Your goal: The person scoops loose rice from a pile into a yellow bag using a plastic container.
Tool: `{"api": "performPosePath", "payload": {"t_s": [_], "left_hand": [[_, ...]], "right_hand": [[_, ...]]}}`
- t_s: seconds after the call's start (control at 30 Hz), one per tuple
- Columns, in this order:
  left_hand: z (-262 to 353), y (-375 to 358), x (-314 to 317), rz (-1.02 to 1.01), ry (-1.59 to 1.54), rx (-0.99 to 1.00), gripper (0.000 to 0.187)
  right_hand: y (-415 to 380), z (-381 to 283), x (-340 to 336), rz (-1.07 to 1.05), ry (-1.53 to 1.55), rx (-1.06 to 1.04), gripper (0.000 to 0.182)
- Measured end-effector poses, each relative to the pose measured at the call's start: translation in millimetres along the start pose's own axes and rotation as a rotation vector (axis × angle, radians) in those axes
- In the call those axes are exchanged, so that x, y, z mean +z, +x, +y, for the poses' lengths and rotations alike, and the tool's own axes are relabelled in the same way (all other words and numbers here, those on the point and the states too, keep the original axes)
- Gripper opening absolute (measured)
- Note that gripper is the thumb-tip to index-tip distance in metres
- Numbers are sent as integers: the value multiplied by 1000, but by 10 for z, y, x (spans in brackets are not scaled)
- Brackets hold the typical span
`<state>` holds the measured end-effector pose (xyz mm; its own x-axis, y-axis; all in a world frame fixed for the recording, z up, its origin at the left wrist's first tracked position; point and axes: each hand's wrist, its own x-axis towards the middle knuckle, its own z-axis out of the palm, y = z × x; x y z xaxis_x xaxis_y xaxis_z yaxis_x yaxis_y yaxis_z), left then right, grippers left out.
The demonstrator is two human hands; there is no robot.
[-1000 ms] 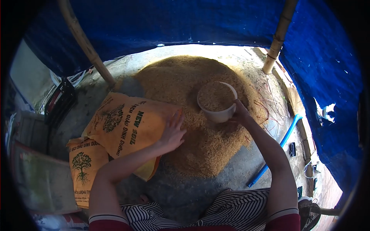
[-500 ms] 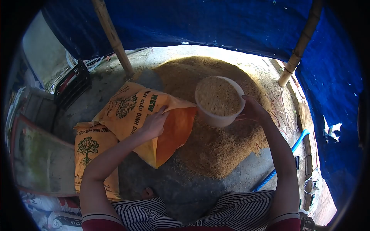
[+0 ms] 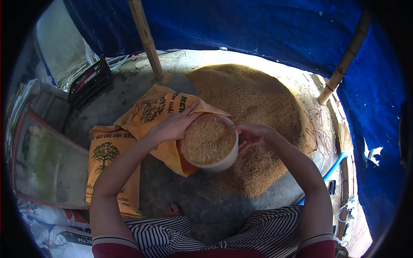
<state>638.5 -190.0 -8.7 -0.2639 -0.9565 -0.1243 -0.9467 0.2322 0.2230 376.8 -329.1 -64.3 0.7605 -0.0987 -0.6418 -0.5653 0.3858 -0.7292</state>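
A white plastic tub (image 3: pixel 223 164), full of loose tan husks (image 3: pixel 208 140), is tilted at the mouth of an orange printed bag (image 3: pixel 151 108). My right hand (image 3: pixel 251 136) grips the tub's right rim, thumb on the edge and fingers around the outer wall. On the other side my left hand (image 3: pixel 179 124) has hold of the bag's upper edge, close against the tub's left rim. The tub hides most of the bag's opening. Behind the tub, a large pile of husks (image 3: pixel 262 101) spreads over the floor.
Another orange bag (image 3: pixel 109 172), printed with a tree, lies at left. Beyond it are a framed panel (image 3: pixel 51 159) and a black crate (image 3: pixel 90 84). Bamboo poles (image 3: pixel 146 41) stand before a blue tarp (image 3: pixel 241 28). A blue pipe (image 3: pixel 334 167) lies at right.
My right hand has brought the full tub left and nearer, from over the pile to the bag's mouth. My left hand still holds the bag.
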Motion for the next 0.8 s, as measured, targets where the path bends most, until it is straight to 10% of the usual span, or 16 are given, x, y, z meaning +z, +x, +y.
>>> {"api": "performPosePath", "payload": {"t_s": [0.23, 0.5, 0.8], "left_hand": [[-212, -5, -64, 115, -60, 1, 74], [-807, 264, -170, 363, -184, 27, 75], [-1592, -79, -479, 425, -503, -116, 69]], "right_hand": [[678, -369, 503, 541, 140, -192, 108], [1185, -1021, 832, 1079, -807, -325, 96], [1482, -1328, 1523, 1119, -1639, -450, 66]]}}
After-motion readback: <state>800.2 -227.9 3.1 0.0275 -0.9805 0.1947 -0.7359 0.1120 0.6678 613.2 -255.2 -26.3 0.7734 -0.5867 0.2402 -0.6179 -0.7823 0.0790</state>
